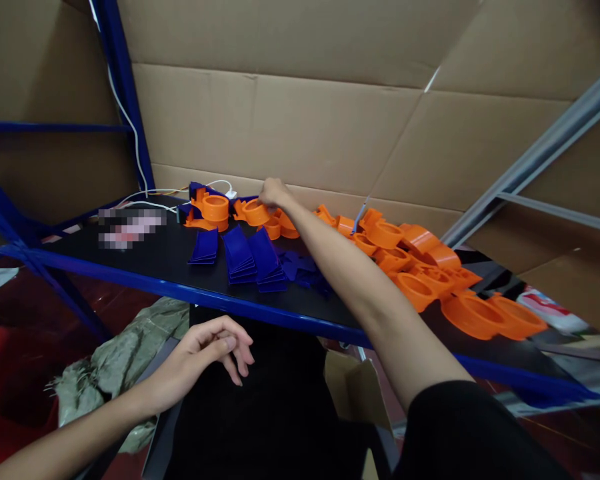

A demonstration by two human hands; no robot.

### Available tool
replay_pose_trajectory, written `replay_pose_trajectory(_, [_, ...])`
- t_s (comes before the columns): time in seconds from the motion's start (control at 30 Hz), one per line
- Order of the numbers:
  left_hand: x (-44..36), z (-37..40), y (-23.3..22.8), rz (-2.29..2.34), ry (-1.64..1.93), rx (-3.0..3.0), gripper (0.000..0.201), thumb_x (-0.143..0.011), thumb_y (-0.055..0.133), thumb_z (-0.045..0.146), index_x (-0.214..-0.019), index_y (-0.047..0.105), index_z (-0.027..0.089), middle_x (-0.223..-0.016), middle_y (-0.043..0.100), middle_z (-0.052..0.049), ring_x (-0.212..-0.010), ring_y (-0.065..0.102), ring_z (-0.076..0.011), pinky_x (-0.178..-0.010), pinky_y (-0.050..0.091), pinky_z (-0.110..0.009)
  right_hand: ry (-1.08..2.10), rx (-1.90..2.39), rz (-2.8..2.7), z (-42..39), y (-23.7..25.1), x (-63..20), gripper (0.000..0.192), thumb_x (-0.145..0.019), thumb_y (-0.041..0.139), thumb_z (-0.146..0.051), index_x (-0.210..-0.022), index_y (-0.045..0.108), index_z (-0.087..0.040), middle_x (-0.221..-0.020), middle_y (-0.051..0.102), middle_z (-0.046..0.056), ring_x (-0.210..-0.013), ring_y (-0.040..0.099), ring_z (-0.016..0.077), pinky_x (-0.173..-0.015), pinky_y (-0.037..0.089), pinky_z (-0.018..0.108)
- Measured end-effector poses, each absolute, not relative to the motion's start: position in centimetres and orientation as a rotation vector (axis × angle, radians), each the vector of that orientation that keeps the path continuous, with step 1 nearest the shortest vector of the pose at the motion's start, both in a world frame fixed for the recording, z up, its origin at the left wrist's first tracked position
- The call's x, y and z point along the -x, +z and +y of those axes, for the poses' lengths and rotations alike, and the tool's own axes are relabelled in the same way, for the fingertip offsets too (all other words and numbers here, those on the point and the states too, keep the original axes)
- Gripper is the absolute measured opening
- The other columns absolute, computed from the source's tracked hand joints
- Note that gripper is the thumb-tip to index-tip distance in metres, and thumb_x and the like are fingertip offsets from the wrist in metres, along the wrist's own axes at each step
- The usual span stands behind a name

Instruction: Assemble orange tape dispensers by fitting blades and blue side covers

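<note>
My left hand (215,345) hovers over my lap in front of the shelf edge, fingers loosely bent and apart, holding nothing. Stretched across the shelf, my right hand (275,191) is at the back by the cardboard wall, its fingers curled down beside an orange ring-shaped plastic part (256,212). Whatever is between those fingertips is hidden. Two stacked orange rings (215,209) stand to its left. In front lie blue plastic plates in a left stack (204,247), a middle stack (239,255) and a right stack (267,260), with small flat blue pieces (297,265) beside them.
Many orange ring parts (420,290) are heaped along the right of the black shelf (145,263), which has a blue metal front edge (180,291). White cables (170,191) run at the back left. Below are a woven sack (125,347) and an open cardboard box (357,387).
</note>
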State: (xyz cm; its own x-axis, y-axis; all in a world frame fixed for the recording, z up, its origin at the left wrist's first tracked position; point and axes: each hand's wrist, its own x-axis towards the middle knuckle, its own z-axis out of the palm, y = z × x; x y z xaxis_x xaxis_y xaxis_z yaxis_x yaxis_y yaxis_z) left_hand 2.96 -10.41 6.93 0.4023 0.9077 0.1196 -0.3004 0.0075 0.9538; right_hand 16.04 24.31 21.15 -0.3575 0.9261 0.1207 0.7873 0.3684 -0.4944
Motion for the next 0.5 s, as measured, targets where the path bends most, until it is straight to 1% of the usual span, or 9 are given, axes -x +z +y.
replay_pose_trajectory(0.1, [-3.0, -10.4, 6.9, 0.660, 1.040, -1.209, 0.023, -0.097, 0.055, 0.031, -0.104, 0.070, 0.014, -0.090, 0.071, -0.010, -0.077, 0.068, -0.0208, -0.069, 0.058, -0.036, 0.407, 1.615, -2.265, 23.9, 20.1, -15.3, 0.016, -0.084, 0.072, -0.017, -0.088, 0.070, -0.001, -0.070, 0.070, 0.014, -0.080, 0.072, 0.0250, -0.078, 0.058, 0.032])
replay_pose_trajectory(0.2, [-3.0, -10.3, 6.8, 0.666, 1.028, -1.223, 0.022, -0.098, 0.055, 0.030, -0.104, 0.069, 0.014, -0.090, 0.070, -0.010, -0.077, 0.068, -0.0202, -0.069, 0.058, -0.035, 0.374, 1.687, -2.289, 23.6, 19.3, -14.8, 0.020, -0.089, 0.069, -0.021, -0.098, 0.069, -0.003, -0.082, 0.071, 0.014, -0.081, 0.071, 0.0235, -0.075, 0.059, 0.033])
replay_pose_trajectory(0.33, [-3.1, -10.2, 6.6, 0.666, 1.011, -1.239, 0.022, -0.098, 0.054, 0.030, -0.103, 0.069, 0.015, -0.090, 0.070, -0.009, -0.076, 0.068, -0.0196, -0.069, 0.058, -0.034, 0.387, 1.730, -2.336, 23.0, 18.8, -14.3, 0.030, -0.096, 0.061, -0.033, -0.117, 0.062, -0.011, -0.111, 0.066, 0.009, -0.093, 0.067, 0.0187, -0.080, 0.058, 0.036])
replay_pose_trajectory(0.5, [-3.2, -10.1, 6.5, 0.678, 0.986, -1.250, 0.022, -0.098, 0.054, 0.030, -0.103, 0.069, 0.015, -0.089, 0.070, -0.009, -0.076, 0.068, -0.0194, -0.069, 0.058, -0.034, 0.364, 1.697, -2.394, 22.1, 18.9, -14.0, 0.035, -0.097, 0.061, -0.034, -0.125, 0.059, -0.013, -0.123, 0.061, 0.010, -0.104, 0.064, 0.0218, -0.088, 0.056, 0.041])
